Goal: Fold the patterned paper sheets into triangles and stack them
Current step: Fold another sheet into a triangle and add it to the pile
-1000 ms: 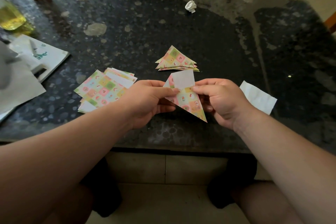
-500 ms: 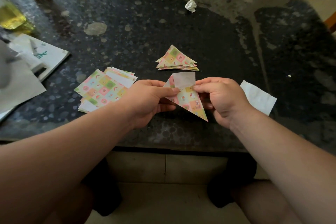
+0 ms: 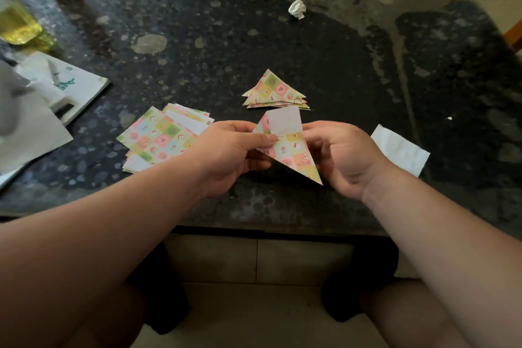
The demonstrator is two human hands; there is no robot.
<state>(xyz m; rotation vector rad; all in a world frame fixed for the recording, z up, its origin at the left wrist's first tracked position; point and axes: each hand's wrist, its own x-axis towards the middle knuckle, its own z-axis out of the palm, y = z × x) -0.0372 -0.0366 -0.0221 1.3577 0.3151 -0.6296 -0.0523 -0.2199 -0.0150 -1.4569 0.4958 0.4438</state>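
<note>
Both hands, left and right, pinch a creased, checkered paper triangle in their grip above the speckled stone tabletop.

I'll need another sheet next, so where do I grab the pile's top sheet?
Pinch the top sheet at its leftmost corner, coming from the left with the left hand, now busy with the triangle. It lies flat on a fanned pile, and that corner seems to jut past the sheets below.
</note>
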